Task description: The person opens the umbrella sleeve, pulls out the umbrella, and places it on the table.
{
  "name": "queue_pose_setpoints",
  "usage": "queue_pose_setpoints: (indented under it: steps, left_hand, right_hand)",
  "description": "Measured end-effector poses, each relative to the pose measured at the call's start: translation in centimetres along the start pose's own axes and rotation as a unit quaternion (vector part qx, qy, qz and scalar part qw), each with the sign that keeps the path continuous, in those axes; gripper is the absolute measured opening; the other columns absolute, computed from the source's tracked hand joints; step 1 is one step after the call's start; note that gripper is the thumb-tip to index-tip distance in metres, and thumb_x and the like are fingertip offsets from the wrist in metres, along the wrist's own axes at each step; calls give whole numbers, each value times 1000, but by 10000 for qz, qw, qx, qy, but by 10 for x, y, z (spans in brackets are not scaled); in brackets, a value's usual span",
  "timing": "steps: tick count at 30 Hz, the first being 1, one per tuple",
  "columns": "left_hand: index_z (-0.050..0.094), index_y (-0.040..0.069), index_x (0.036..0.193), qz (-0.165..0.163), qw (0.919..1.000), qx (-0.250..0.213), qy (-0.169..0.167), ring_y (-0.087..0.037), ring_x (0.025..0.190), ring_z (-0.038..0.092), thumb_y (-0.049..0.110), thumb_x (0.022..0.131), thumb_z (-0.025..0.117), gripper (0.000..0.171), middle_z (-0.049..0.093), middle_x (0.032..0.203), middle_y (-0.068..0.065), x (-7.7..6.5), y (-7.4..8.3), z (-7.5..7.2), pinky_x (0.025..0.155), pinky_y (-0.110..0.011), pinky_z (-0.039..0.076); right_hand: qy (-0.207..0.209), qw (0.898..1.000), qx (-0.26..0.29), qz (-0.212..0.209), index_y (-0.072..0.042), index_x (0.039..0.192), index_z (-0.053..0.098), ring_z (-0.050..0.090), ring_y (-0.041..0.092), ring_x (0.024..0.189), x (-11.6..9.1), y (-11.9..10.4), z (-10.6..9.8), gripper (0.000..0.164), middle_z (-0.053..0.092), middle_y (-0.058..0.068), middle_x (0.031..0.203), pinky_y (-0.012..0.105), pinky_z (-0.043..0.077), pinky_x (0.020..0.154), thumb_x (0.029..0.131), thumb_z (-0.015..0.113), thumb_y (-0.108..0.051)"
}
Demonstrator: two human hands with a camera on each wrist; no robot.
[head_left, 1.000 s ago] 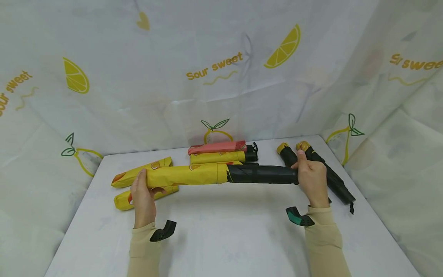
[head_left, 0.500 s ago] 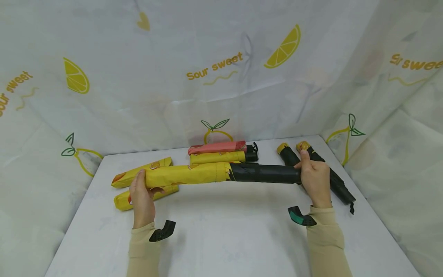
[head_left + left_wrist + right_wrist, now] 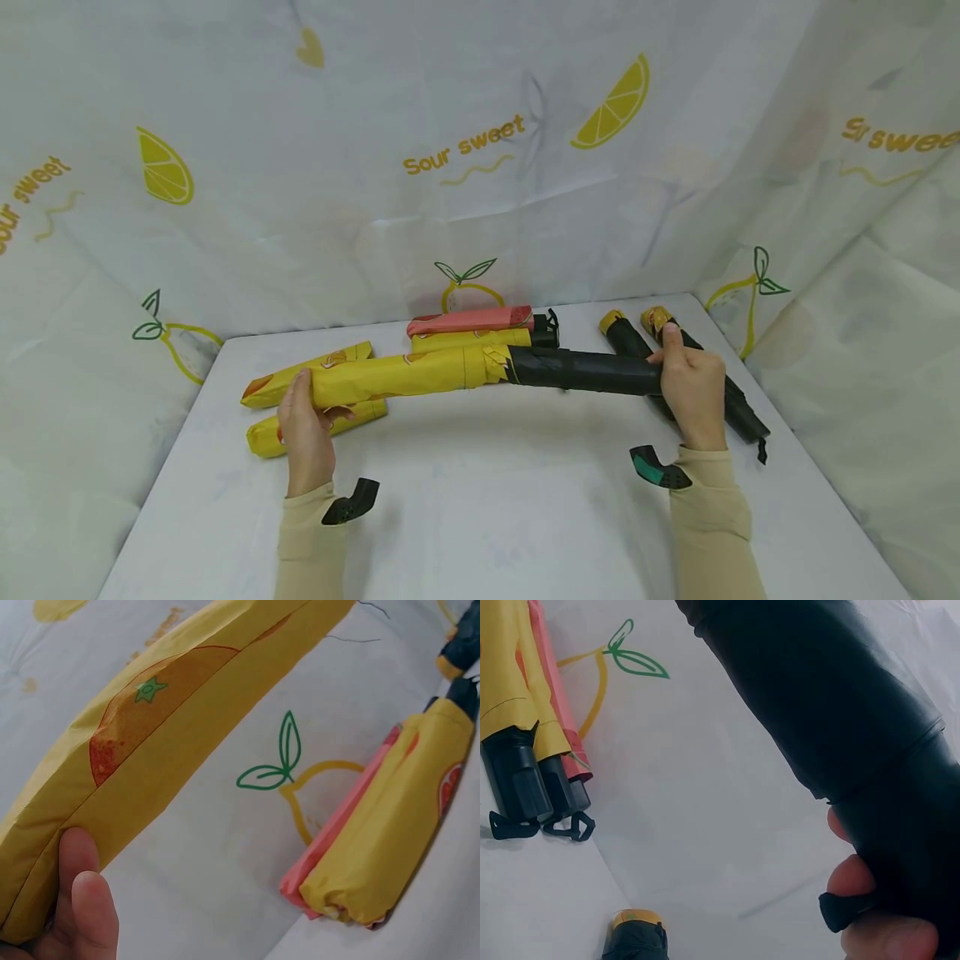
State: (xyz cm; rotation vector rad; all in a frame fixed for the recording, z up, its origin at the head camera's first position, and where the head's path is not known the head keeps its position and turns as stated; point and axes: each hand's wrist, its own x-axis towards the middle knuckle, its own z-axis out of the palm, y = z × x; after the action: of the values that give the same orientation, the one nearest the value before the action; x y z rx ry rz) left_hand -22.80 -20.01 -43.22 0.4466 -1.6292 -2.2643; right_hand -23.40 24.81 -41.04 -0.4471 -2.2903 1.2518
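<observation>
1. I am holding one long thing level across the middle of the frame: a yellow sleeve on the left, with a black umbrella coming out of its mouth on the right.
2. Compared with a second ago, my right hand is sitting farther right and my left hand is sitting slightly farther left. More crumpled yellow fabric is now showing between the sleeve's mouth and the umbrella's black part.
3. My left fingers are pinching the sleeve's far left end. My right fingers are curling round the umbrella's right end, my thumb lying on top; in the right wrist view a small black stub is poking out between the fingertips.
4. The yellow sleeve is containing the umbrella's other end, which is staying hidden.
5. Just behind, in the centre of the frame, a pink sleeve is lying beside two more yellow sleeves. Each is holding an umbrella, with black handles sticking out of the right ends.
6. At centre left, two loose yellow sleeves are lying on the white table; I cannot tell whether anything is inside.
7. At centre right, two bare black umbrellas with yellow ends are lying partly behind my right hand.
</observation>
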Motion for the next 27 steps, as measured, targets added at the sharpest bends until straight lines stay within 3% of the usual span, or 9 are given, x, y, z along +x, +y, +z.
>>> queue_pose_setpoints:
  steps: [7,13,18,22,24,27]
  left_hand:
    - [57,1,121,53,9999,-82,72,-12,61,64,42,106,48,44,65,97,-1,1,0,-1,50,-24,55]
    - [59,4,117,46,9999,-43,155,-12,58,63,42,106,49,41,66,92,1,1,0,-1,49,-24,55]
    - [61,6,108,12,9997,-63,216,-13,55,63,40,106,49,36,68,85,2,1,0,-5,48,-25,54]
    - [60,8,107,2,9998,25,210,-12,58,63,40,107,48,34,65,88,1,2,2,-10,49,-25,54]
    - [60,8,108,-54,9996,119,242,-12,59,61,40,107,47,34,62,92,1,3,2,-15,50,-26,55]
    - [58,8,109,-175,9990,213,358,-13,58,59,39,107,46,33,58,93,0,5,2,-24,50,-28,56]
  right_hand:
    - [72,9999,73,-12,3,66,74,52,-7,64,1,1,0,73,54,-29,49,19,41,67,104,47,-54]
    - [214,9997,94,5,2,66,74,51,-9,66,1,2,0,72,54,-33,54,20,42,71,104,47,-52]
    - [131,9997,151,155,3,68,75,52,-5,65,3,6,-1,71,53,-32,52,21,41,66,104,46,-51]
    - [212,9994,112,238,6,72,75,50,0,60,8,11,-4,72,50,-29,49,24,38,58,105,45,-51]
    - [265,9988,73,399,5,75,76,50,5,62,10,15,-6,73,53,-24,51,26,38,58,105,44,-53]
    - [352,9966,-31,742,5,80,76,57,13,74,13,20,-8,75,68,-3,67,29,43,69,104,41,-56]
